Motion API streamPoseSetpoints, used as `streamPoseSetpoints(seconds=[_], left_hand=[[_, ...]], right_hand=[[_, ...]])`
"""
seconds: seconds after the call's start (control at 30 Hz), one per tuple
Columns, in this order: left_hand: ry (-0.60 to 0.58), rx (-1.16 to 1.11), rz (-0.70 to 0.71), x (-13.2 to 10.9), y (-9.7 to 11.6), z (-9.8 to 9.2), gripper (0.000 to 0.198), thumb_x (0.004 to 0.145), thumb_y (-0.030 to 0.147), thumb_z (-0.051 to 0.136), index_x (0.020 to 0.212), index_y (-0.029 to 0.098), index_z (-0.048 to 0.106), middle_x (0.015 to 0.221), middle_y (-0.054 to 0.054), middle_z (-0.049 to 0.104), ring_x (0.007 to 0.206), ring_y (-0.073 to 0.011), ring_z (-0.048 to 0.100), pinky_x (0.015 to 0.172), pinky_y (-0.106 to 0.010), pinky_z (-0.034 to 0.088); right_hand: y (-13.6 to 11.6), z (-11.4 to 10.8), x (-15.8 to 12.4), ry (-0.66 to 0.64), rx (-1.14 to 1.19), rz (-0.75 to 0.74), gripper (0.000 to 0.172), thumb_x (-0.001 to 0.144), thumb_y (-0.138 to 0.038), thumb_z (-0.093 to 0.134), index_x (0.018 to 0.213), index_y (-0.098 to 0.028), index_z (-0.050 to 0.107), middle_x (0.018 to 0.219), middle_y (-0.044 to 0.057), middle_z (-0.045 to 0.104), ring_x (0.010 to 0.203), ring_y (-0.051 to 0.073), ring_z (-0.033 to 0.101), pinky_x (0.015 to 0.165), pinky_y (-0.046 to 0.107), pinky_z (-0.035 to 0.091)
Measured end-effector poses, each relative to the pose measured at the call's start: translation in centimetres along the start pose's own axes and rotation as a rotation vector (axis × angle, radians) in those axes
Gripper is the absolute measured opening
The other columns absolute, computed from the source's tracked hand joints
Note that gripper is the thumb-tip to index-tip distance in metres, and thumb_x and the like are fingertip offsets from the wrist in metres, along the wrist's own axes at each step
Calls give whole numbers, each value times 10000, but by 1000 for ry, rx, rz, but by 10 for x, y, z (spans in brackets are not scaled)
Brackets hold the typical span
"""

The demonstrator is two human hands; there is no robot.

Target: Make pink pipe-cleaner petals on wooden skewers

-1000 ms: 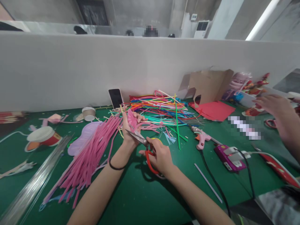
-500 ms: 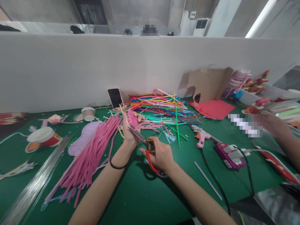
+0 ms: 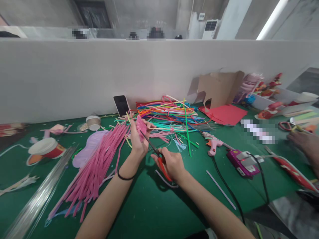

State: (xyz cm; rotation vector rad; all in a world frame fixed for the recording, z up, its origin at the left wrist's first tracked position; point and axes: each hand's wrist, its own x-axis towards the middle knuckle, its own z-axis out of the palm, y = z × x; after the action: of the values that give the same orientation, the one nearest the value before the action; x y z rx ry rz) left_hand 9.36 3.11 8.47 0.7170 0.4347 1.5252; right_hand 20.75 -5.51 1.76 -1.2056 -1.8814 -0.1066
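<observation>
In the head view my left hand [image 3: 139, 141] is closed around a fuzzy pink piece [image 3: 141, 125], which looks made of pipe cleaners. My right hand [image 3: 170, 164] grips scissors [image 3: 163, 167] with red handles. Their blades look closed together, and the tips touch or lie just in front of the pink piece. To the left of my left hand a bundle of pink pipe cleaners [image 3: 97, 166] lies across a lilac eye-mask-shaped sheet [image 3: 86, 151]. Behind my hands is a heap of many-coloured pipe cleaners [image 3: 164, 111].
A pink glue gun [image 3: 213, 142] and a purple power strip [image 3: 243, 162] with cables lie to the right. A co-worker's hand [image 3: 304, 142] is at the far right. Wire rods [image 3: 42, 192], a paper cup [image 3: 46, 147] and a phone [image 3: 121, 105] are at left and back.
The scissor blades have come together and their tips sit higher against the pink piece. The co-worker's hand has moved right, beside another pair of scissors.
</observation>
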Motion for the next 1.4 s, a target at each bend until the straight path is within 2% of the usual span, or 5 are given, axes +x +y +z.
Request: streamPoseSetpoints(seconds=[0.47, 0.77, 1.17, 1.27, 1.4], left_hand=[[99, 159, 117, 24, 61, -20, 291, 943, 314, 476, 755, 164, 640, 758, -46, 701, 782, -176, 690, 858, -388, 536], [94, 52, 428, 33, 108, -44, 362, 997, 381, 352, 812, 254, 635, 1086, 27, 705, 1128, -193, 604, 971, -425, 493], [40, 42, 269, 19, 52, -8, 225, 908, 448, 535, 840, 246, 609, 984, -11, 734, 1097, -206, 640, 914, -410, 515], [-10, 47, 249, 10, 37, 0, 216, 906, 446, 541, 869, 243, 604, 979, -20, 739, 1112, -213, 633, 934, -422, 502], [3, 53, 160, -1, 16, 7, 220, 905, 456, 540, 890, 242, 591, 1016, -35, 739, 1151, -205, 613, 968, -397, 479]], right_hand=[[14, -14, 0, 109, 79, 37, 265, 878, -359, 572, 1069, -175, 575, 675, 16, 663, 549, 131, 598, 563, 229, 438], [22, 8, -3, -328, -23, -48, 314, 829, -113, 560, 1128, -196, 605, 943, 81, 706, 903, 221, 601, 734, 302, 478], [23, 19, -11, -301, -39, 224, 258, 886, -181, 512, 1058, -174, 704, 1006, 156, 668, 970, 280, 575, 844, 436, 476], [12, 15, -1, -151, 302, 397, 210, 893, -313, 559, 876, -195, 732, 1047, 126, 673, 1028, 266, 585, 909, 442, 459], [-4, 11, 11, -140, 1199, 726, 358, 874, -470, 570, 1079, -190, 660, 1005, 92, 698, 846, 182, 661, 731, 328, 534]])
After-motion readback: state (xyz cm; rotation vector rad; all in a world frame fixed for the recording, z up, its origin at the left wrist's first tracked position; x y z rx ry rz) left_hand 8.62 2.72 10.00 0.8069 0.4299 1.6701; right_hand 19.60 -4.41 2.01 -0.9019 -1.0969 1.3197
